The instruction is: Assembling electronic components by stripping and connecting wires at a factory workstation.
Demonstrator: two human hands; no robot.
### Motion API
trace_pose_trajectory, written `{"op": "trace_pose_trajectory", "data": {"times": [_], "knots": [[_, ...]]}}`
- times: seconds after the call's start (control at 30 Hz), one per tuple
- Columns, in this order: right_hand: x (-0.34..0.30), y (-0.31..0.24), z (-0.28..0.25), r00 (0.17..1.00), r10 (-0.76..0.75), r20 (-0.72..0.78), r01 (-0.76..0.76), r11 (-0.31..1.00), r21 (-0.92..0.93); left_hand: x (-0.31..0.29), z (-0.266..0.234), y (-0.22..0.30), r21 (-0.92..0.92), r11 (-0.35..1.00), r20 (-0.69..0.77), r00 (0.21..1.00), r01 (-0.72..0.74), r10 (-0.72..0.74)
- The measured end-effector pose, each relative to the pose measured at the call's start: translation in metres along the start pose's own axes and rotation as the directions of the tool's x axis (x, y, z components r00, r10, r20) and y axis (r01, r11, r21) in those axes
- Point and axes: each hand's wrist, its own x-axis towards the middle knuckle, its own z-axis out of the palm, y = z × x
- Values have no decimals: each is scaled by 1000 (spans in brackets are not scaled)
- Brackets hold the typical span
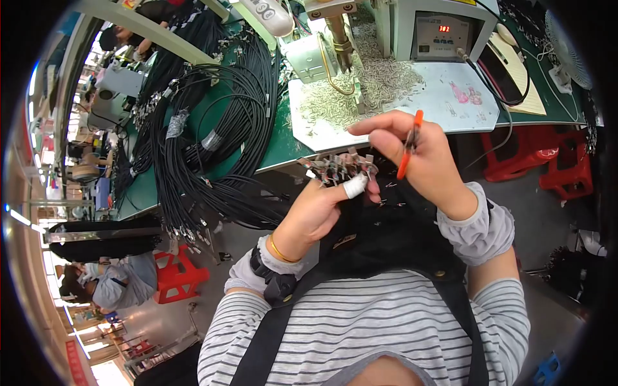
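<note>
My left hand (315,209), with white tape round its thumb, is closed round a bunch of cable ends (341,168). Small metal connectors and short coloured wires stick up from the bunch. My right hand (428,157) is just to the right and above it, holding a small hand tool with orange handles (418,120), seemingly cutters; its jaws are hard to make out. The thumb and forefinger of that hand reach left over the table's edge, apart from the bunch. A few wire bits lie on the black apron (386,225) below.
A press machine (338,38) stands ahead, on a white board (444,109) heaped with small metal pieces (386,83). A control box (444,35) sits right of it. Coiled black cables (212,128) cover the green table's left. Red stools (180,273) stand on the floor; another person (122,283) sits at left.
</note>
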Motion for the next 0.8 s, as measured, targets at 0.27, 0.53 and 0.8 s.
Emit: {"op": "trace_pose_trajectory", "data": {"times": [0.27,0.53,0.8], "knots": [[7,46,-3,983,129,-131,-94,964,249,10,-7,2,238,971,-75,996,-26,45],[6,67,-4,594,-800,84,386,192,-902,13,-16,3,67,993,-126,986,-100,108],[6,85,2,705,-695,-140,388,543,-745,17,-14,-15,444,842,-238,865,-307,442]]}}
